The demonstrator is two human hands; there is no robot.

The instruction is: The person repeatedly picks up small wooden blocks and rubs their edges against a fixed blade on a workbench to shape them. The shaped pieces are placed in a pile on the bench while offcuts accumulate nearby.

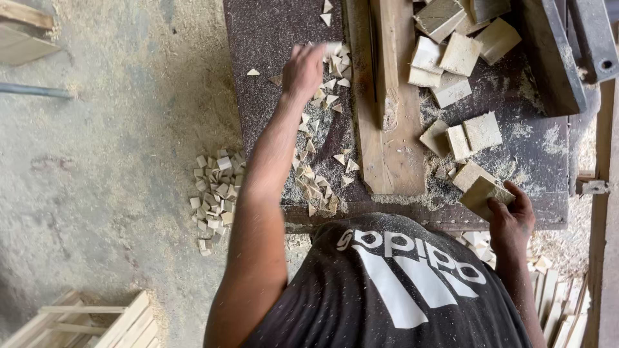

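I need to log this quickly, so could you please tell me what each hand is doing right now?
Left hand: blurred, among small wood offcuts; open or closed cannot be told.
Right hand: closed on a square wood block.

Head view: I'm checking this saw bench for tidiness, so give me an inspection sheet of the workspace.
Surface: dark bench, dusted with sawdust.
Job's things: square block under the right hand; small triangular offcuts by the left hand.
Clutter: more square blocks scattered right of a long plank.
Grippers: left hand reaches over the offcuts, blurred; right hand grips the block at the bench edge.
Cables: nothing seen.
Surroundings: sawdust floor, pile of small pieces, slatted frame.
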